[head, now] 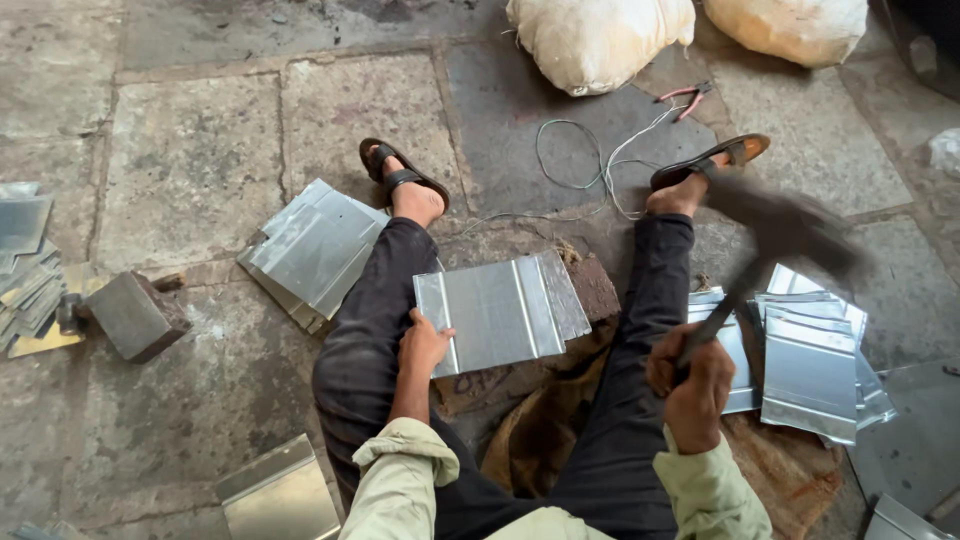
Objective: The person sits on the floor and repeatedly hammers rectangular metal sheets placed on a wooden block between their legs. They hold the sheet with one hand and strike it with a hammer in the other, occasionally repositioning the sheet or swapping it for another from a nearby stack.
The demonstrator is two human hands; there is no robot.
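Far left: small metal offcuts (28,285) are heaped at the frame edge, a heavy metal block (135,315) beside them on the stone floor (190,170). Another folded sheet (280,495) lies near the bottom edge. A stack of bent sheets (315,250) sits just outside the left leg.

Centre: one ribbed metal sheet (500,310) is laid flat on a brick-like slab (595,285) between the legs, sacking (545,420) under it. Left hand (422,345) is closed on the sheet's near-left corner, thumb on top, pinning it down.

Handling, as a judgement: thin sheet metal, light, stiff along the folded ribs, springy across them. Cut edges probably sharp, surface slick. Best held at a corner or along a folded rib, pressed flat onto the slab, fingers kept off raw edges and away from the strike zone.

Right: right hand (690,385) is wrapped tight around a hammer (770,240) handle; hammer is raised and motion-blurred, head above the right foot area. A second pile of formed sheets (810,365) lies outside the right leg.

Top: loose wire (590,165), pliers (685,98), two stuffed sacks (600,40).
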